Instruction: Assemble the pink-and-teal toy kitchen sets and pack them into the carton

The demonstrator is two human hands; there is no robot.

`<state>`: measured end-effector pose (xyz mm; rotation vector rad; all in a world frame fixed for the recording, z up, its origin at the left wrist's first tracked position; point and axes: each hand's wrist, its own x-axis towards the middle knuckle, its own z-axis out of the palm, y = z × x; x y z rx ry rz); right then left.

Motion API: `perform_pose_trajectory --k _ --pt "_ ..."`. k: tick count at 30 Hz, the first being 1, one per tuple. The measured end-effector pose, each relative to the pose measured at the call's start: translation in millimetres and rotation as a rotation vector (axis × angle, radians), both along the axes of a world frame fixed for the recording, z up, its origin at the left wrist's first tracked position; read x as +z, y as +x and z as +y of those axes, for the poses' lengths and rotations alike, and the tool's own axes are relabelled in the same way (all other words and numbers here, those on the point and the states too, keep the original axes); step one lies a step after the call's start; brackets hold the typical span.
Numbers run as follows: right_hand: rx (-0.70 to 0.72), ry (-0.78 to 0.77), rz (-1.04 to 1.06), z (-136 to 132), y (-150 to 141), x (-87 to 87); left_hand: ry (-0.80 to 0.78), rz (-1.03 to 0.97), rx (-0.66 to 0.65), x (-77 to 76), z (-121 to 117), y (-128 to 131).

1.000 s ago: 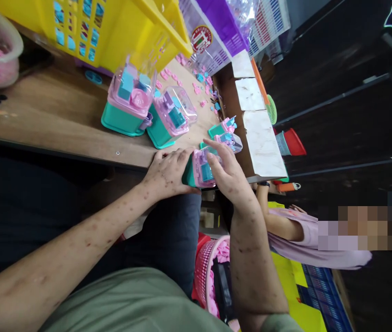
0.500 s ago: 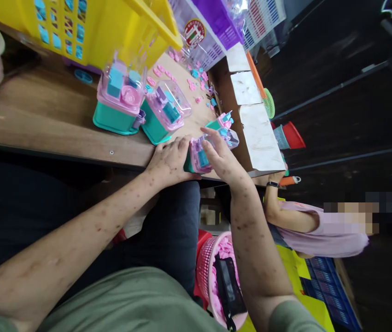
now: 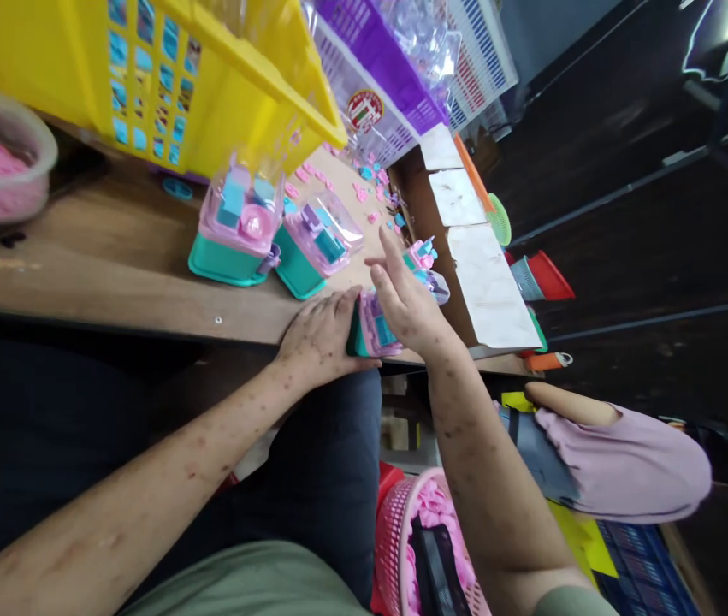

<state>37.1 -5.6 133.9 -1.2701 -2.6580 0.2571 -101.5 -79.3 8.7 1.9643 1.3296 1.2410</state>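
Note:
At the table's front edge lies a small toy box [image 3: 381, 332] on its side, with a green base, a pink top and blue and purple parts. My left hand [image 3: 322, 335] is closed around the green base, thumb below and fingers above. Stretched-out fingers of my right hand [image 3: 407, 304] are over the pink top, partly hiding it; I cannot tell whether they touch it. To the left stand an upright toy box with a clear cover [image 3: 235, 227] and a tilted toy box [image 3: 316, 244]. Another pink-and-green toy piece [image 3: 420, 255] is just beyond my right hand.
A yellow basket [image 3: 228, 94] and a purple-and-white crate [image 3: 395, 81] stand at the back. Loose pink and blue pieces [image 3: 364, 190] lie on the table [image 3: 107, 265]. A cardboard box [image 3: 485, 274] borders the right. Below is a pink basket [image 3: 395, 522]; a person [image 3: 633, 462] is at right.
My right hand's fingers have lifted and straightened over the toy box. My left hand keeps its hold. The whole view has shifted, and the other person's arm has moved.

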Motion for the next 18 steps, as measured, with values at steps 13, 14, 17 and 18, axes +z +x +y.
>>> perform_pose_trajectory --k 13,14,17,18 --pt "-0.199 0.41 0.432 -57.1 13.3 1.5 -0.044 0.07 -0.045 -5.8 -6.0 -13.1" --pt "-0.21 0.389 0.386 -65.3 14.8 -6.5 -0.012 0.079 -0.035 -4.7 -9.3 -15.6" --pt "-0.254 0.284 0.266 -73.5 13.5 -27.8 0.146 0.099 0.033 5.9 -18.2 -20.9" --pt "-0.271 0.262 0.254 -71.6 12.3 -31.2 0.202 0.108 0.057 12.8 -21.3 -22.2"
